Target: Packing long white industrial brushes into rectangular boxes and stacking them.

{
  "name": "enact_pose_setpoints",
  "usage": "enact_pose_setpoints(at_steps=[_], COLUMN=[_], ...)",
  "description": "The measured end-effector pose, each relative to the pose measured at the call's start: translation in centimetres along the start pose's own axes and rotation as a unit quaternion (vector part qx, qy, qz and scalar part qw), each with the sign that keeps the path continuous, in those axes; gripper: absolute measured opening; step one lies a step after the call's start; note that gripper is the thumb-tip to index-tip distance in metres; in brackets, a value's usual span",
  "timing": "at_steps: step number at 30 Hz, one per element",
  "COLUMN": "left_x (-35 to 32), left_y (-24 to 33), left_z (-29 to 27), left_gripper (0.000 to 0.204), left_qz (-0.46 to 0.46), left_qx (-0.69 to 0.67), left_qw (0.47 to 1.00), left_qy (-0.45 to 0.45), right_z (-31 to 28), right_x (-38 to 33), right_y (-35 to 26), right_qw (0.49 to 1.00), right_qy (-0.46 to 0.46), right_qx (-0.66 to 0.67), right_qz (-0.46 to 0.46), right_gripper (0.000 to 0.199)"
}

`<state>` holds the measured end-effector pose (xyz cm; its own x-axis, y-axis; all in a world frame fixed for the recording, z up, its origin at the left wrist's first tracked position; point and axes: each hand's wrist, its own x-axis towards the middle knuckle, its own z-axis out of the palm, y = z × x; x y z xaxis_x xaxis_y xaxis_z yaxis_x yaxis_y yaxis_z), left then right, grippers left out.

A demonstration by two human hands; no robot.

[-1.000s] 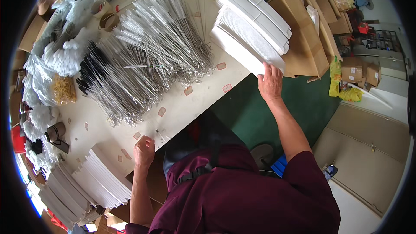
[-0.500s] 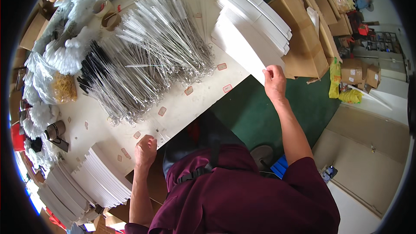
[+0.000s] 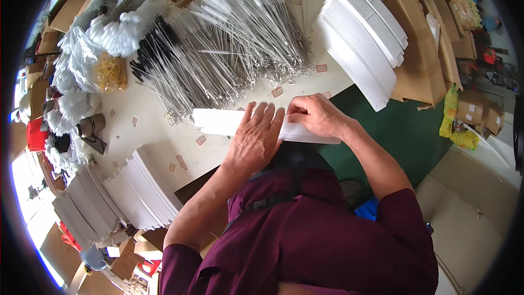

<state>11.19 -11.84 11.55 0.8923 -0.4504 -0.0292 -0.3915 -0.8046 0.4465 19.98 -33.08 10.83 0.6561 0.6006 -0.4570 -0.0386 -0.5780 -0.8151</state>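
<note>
Maroon sleeves come up from the lower edge, and both hands meet on a long flat white card sheet that lies at the near edge of the pale desk. Its long axis runs along that edge, left to right, with the right end poking out past the desk over the green floor. The left hand lies flat on the middle of the sheet, fingers spread and pointing away from the body, pressing it down. The right hand sits just beside it, touching the sheet's far long edge with fingers curled together; it seems to pinch that edge, though the fingertips are hidden behind the knuckles. The longer free part of the sheet stretches away to the left of the left hand, so that hand is the nearer one to it.

At the near left corner of the desk stands a fanned stack of white folded cards. Small pale rectangular tags lie scattered just beyond the sheet. Farther in, a broad heap of thin wire-handled bottle brushes covers the middle of the desk. Along the left edge are clear bags of white fluffy brush heads and a bag of yellow rubber bands. At the far right corner leans a tall curved pile of white flat card sheets, with brown cardboard boxes beyond it
</note>
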Motion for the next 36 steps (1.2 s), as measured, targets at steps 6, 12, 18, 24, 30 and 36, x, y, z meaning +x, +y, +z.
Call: enact_pose_setpoints(at_steps=[6, 12, 18, 24, 30, 36], left_x=[-1.6, -3.2, -3.1, -4.8, -4.6, -5.3], left_y=[-1.7, -3.2, -1.8, -3.8, -4.3, -4.6], left_z=[0.8, 0.4, 2.4, 3.0, 3.1, 4.3], left_gripper=[0.069, 0.064, 0.073, 0.078, 0.078, 0.078], left_qz=[0.014, -0.033, -0.066, -0.137, -0.146, -0.146], left_qx=[-0.009, -0.037, -0.093, -0.034, 0.004, 0.022], left_qw=[0.999, 0.999, 0.993, 0.990, 0.989, 0.989], left_qy=[-0.039, -0.001, -0.043, -0.016, -0.019, -0.027], right_z=[1.5, 0.5, 3.1, 3.4, 8.4, 11.9], right_x=[1.6, 1.4, 2.5, 1.2, 0.0, 0.9], right_y=[0.7, 1.7, 0.8, 0.7, 0.5, 1.5], right_qw=[0.998, 0.998, 0.993, 0.931, 0.946, 0.974], right_qy=[-0.039, -0.058, -0.106, 0.264, 0.216, 0.217], right_qx=[-0.008, 0.019, 0.041, -0.198, -0.191, -0.053], right_qz=[-0.047, 0.024, -0.016, -0.153, -0.148, -0.028], right_gripper=[0.017, 0.019, 0.020, 0.019, 0.034, 0.037])
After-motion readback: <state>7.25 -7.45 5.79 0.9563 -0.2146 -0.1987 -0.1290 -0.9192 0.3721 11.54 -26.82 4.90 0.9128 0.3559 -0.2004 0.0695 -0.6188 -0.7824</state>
